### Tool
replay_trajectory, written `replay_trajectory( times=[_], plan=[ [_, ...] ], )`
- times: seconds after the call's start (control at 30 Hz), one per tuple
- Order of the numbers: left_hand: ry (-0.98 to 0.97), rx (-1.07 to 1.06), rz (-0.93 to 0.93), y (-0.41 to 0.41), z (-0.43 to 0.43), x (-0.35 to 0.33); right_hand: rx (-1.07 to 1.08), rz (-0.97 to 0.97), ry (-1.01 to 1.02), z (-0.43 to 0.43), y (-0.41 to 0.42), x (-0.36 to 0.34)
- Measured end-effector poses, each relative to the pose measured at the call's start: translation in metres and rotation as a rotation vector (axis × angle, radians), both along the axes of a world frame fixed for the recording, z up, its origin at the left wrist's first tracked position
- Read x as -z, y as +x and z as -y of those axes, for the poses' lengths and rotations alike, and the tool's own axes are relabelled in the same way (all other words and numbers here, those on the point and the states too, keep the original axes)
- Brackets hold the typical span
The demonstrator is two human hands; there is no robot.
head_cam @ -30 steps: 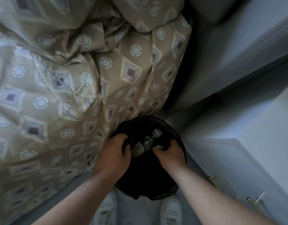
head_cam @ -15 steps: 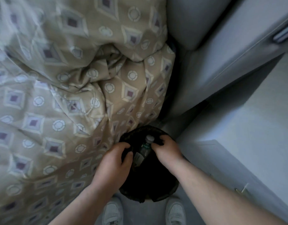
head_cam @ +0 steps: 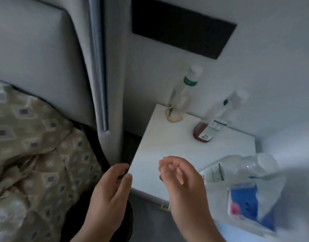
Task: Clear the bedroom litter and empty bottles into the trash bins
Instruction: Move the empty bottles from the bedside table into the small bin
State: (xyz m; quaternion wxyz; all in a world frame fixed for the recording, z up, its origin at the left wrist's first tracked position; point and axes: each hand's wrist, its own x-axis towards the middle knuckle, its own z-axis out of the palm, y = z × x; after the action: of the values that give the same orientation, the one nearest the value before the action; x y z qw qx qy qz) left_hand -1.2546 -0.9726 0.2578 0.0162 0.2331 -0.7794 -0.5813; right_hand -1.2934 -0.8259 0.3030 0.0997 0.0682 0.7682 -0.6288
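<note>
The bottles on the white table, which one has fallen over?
The clear bottle nearest the right hand lies on its side. The green-banded bottle and the one with brown liquid stand upright.

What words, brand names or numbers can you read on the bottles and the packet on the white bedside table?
None can be read.
Clear bottle with green band: label blurred.
Clear bottle holding amber liquid: white label blurred.
Clear bottle lying on its side: label blurred.
Blue, white and pink packet: print blurred.
</note>
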Motion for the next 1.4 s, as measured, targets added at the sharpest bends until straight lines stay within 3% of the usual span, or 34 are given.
replay_trajectory(
  times=[0.23, 0.37, 0.43, 0.5, 0.57, 1.0, 1.27, 1.4],
  plan=[
    [0.049, 0.172, -0.056, -0.045, -0.098, -0.046, 0.281, -0.496, 0.087, -0.103, -0.012, -0.056],
    [0.031, 0.230, -0.093, -0.073, -0.135, -0.068, 0.411, -0.730, 0.617, -0.145, -0.019, -0.055],
    [-0.003, 0.258, -0.114, -0.090, -0.148, -0.077, 0.400, -0.508, 0.634, -0.156, -0.023, -0.045],
    [-0.052, 0.254, -0.133, -0.110, -0.159, -0.085, 0.339, -0.121, 0.419, -0.153, -0.025, -0.037],
    [-0.118, 0.234, -0.156, -0.133, -0.166, -0.091, 0.275, 0.001, 0.298, -0.153, -0.027, -0.025],
    [-0.241, 0.430, -0.069, -0.239, -0.202, -0.051, 0.163, -0.111, 0.362, -0.166, -0.050, -0.009],
    [-0.227, 0.333, -0.081, -0.208, -0.170, -0.075, 0.113, -0.089, 0.324, -0.173, -0.055, -0.018],
    [-0.248, 0.223, -0.192, -0.160, -0.121, -0.108, 0.122, -0.118, 0.216, -0.180, -0.052, -0.045]
  ],
)
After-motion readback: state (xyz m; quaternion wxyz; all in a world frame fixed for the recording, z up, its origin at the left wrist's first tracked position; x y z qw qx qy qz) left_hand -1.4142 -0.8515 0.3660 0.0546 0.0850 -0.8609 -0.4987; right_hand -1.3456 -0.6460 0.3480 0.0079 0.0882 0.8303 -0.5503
